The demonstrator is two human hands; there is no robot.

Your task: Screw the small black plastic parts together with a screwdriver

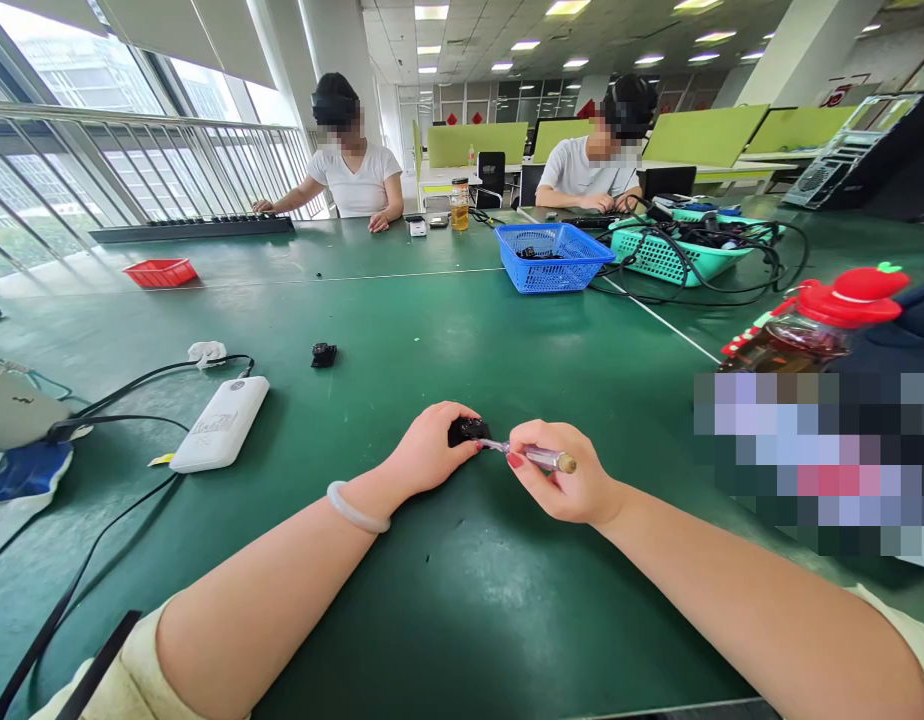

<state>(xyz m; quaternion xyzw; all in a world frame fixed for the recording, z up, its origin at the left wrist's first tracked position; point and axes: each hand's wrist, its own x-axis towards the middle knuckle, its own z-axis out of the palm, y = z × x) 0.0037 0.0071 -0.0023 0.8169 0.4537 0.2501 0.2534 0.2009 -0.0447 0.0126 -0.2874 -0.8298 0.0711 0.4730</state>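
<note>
My left hand (432,448) is closed around a small black part (468,431), keeping it against the green tabletop. From the other side my right hand (563,475) grips a screwdriver (541,457) with a clear handle, in a pinch near its front. The screwdriver's metal shaft points left and its tip meets the black part at my left fingertips. Exactly what the part is cannot be made out, since my fingers cover some of it. Another small black piece (324,355) lies apart on the table, farther off to the left.
A white power bank (220,424) with black cables lies at left. Farther back are a red tray (160,273), a blue basket (556,262) and a green basket (679,262) heaped with cables. A red-lidded bottle (814,320) stands right. Two people sit across the table.
</note>
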